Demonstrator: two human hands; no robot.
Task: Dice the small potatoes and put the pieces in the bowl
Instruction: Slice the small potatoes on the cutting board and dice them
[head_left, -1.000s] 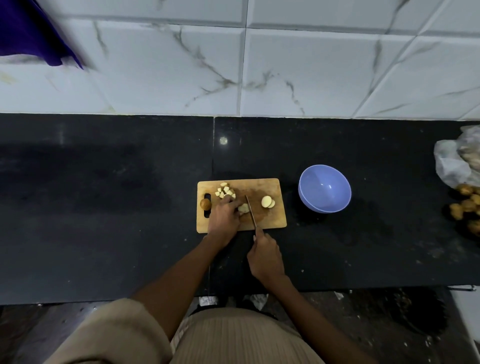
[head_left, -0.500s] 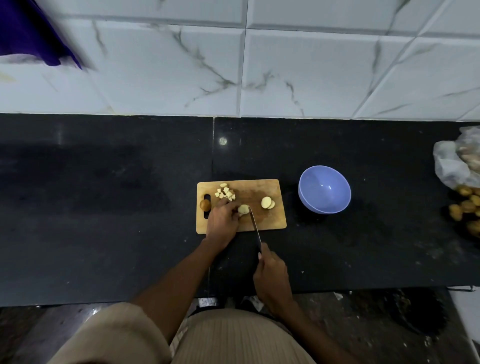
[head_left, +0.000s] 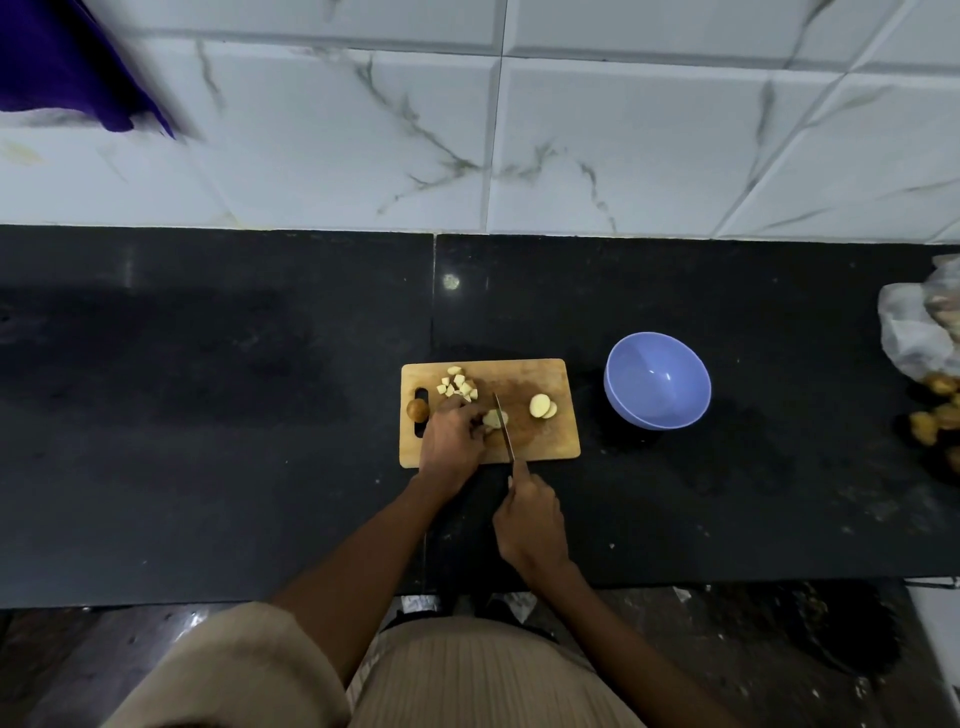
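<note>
Our left hand (head_left: 451, 434) curls its fingers down, forearm angled in; our right hand (head_left: 530, 519) stays closed, index finger extended.

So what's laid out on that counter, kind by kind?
Cutting board: 1
Knife: 1
Blue bowl: 1, empty
Plastic bag: 1
Whole potato on the board: 1
Total: 5, leaving out cut pieces and the far-right potato heap, too cropped to count.

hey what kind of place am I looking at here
Most likely a home kitchen: a black stone counter backed by marble-look wall tiles, with a wooden cutting board of potato pieces and a blue bowl beside it.
</note>
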